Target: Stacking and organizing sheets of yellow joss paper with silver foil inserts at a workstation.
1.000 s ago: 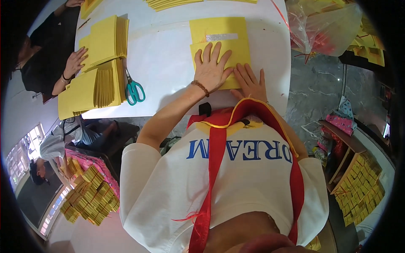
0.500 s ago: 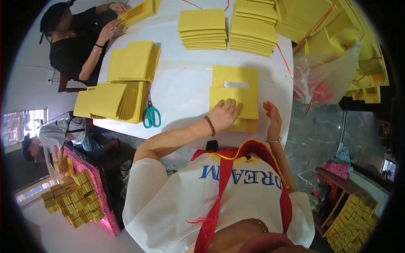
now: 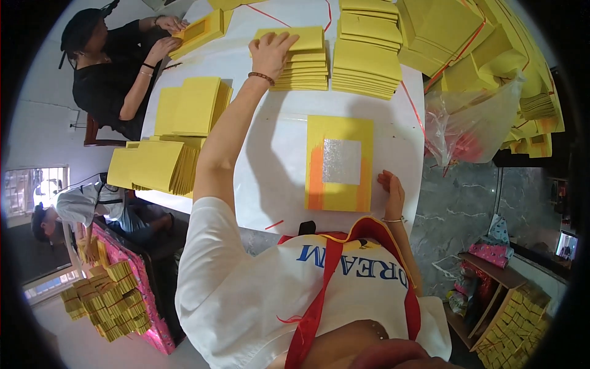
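Risk: the yellow stack (image 3: 300, 74) toward the tabletop's (image 3: 393, 138) far edge could skew if the left hand (image 3: 270, 56) drags its top piece (image 3: 310, 38) sideways. Left fingers: slightly spread, bent over that piece, touching; thumb hidden, grip cannot be told. Right hand (image 3: 392, 192): fingers loosely curled, holding nothing, by the right edge, just beside the silver-patched paper (image 3: 340, 162) near the near edge.

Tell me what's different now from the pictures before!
The left hand moved forward and leftward to the far stack of folded yellow paper, and its fingers are on top. The folded piece it was touching no longer covers the flat yellow sheet, so the whole silver rectangle shows. The right hand let go and moved right, beside the sheet. The flat sheet stayed put.
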`<action>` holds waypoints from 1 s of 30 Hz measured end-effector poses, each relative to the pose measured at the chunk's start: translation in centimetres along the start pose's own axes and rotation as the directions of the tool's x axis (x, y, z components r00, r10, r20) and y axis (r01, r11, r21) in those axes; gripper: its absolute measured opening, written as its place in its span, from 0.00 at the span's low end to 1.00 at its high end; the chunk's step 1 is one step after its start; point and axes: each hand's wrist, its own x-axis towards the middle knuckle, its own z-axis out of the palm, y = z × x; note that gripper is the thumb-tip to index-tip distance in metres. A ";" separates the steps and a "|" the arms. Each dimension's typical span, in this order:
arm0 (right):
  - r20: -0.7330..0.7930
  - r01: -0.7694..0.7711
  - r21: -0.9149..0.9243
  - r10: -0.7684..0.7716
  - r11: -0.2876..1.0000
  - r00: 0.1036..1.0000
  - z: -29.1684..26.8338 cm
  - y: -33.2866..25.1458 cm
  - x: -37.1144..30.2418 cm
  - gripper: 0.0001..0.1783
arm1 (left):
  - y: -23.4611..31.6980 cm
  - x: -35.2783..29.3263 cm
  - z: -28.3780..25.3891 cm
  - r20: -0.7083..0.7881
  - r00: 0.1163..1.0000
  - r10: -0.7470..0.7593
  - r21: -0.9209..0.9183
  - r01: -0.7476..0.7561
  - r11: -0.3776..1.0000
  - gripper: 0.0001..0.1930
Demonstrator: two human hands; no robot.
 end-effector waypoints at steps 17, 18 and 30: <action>-0.042 0.036 -0.012 -0.037 0.999 0.998 0.6 0.7 -0.2 0.18 | 1.9 -5.3 4.7 0.441 0.897 -0.005 0.085 -0.037 0.996 0.34; -0.047 0.036 -0.015 -0.037 0.999 0.998 0.6 0.6 -0.2 0.18 | 2.2 -5.1 4.7 0.474 0.880 -0.022 0.069 -0.012 0.998 0.34; 0.042 0.039 0.082 -0.042 0.996 0.998 0.5 1.1 0.4 0.14 | 1.8 -1.3 1.1 0.569 0.821 -0.045 0.055 0.016 0.998 0.40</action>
